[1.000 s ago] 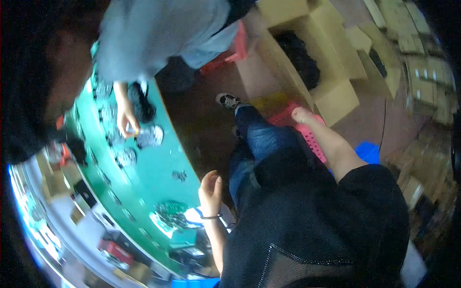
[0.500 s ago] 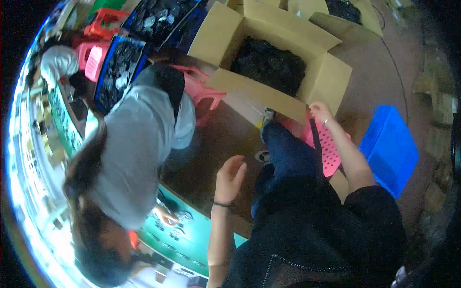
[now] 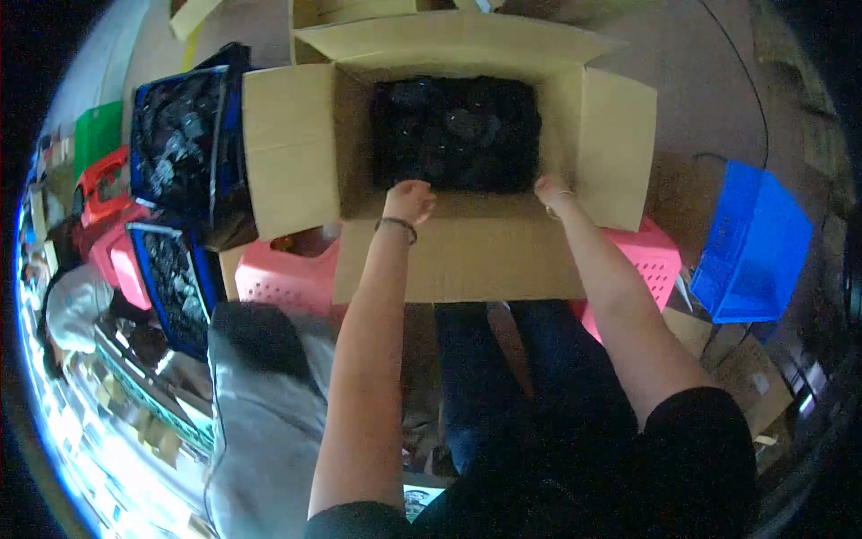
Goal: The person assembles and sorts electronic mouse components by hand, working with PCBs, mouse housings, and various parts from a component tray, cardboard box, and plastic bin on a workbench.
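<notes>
A large cardboard box (image 3: 292,148) stands open in front of me, flaps folded outward. Inside it lies a mass of dark, glossy pieces (image 3: 458,130), too dim to name singly. My left hand (image 3: 411,201) is over the box's near side, fingers curled at the near edge of the dark contents. Over the near right corner of the contents is my right hand (image 3: 552,190), its fingers drawn together. What either hand holds, if anything, is hidden. Both forearms reach across the near flap (image 3: 467,260).
Pink plastic stools (image 3: 287,274) flank the box. Blue-edged bins (image 3: 180,135) of dark parts stand at left. A blue crate (image 3: 754,242) is at right. A person in grey (image 3: 269,413) sits close on my left, beside a bright workbench. Another cardboard box adjoins the far side.
My view has turned toward the box, which now sits squarely ahead. My left hand has gone from open beside me to over the box; my right has moved from the flap's edge to inside.
</notes>
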The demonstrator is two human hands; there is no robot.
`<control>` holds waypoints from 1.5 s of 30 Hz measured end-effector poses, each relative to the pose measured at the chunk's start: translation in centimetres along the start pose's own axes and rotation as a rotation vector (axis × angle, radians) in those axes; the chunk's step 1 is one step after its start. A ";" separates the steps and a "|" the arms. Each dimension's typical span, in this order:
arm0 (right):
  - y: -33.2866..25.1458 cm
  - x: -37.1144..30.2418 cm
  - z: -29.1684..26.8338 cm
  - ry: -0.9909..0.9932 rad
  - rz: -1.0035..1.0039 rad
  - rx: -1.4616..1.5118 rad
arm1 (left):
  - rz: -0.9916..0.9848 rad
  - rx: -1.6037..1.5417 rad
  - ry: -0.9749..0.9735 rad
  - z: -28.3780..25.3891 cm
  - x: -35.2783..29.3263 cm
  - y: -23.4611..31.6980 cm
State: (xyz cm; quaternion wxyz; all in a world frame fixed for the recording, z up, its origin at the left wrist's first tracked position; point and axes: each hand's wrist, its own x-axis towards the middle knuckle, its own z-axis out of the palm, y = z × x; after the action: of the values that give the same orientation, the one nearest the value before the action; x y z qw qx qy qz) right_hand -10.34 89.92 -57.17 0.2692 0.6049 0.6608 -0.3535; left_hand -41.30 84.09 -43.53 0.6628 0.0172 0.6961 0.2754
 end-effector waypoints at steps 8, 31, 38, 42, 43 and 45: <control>-1.4 10.1 8.5 -0.156 0.636 0.676 | 0.346 0.830 0.123 0.5 20.5 -5.7; 1.3 17.4 16.3 0.356 0.547 1.333 | 0.055 1.450 0.005 14.4 29.9 -4.7; -1.7 14.8 11.0 -0.133 0.601 1.774 | 0.135 1.423 0.043 12.4 29.7 -6.0; 1.4 16.3 16.0 0.159 0.456 1.710 | 0.116 1.346 -0.054 14.6 28.4 -6.5; -0.7 15.9 14.2 0.067 0.451 1.763 | 0.110 1.356 -0.017 13.3 28.8 -6.0; -1.7 15.6 12.9 -0.003 0.459 1.809 | 0.087 1.384 0.012 13.1 29.4 -5.8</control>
State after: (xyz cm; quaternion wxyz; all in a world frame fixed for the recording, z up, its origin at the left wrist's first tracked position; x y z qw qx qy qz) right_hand -14.84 89.19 -76.94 -0.2401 0.6998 -0.0017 -0.6728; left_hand -30.70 95.30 -72.33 0.4837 0.4626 0.7139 -0.2056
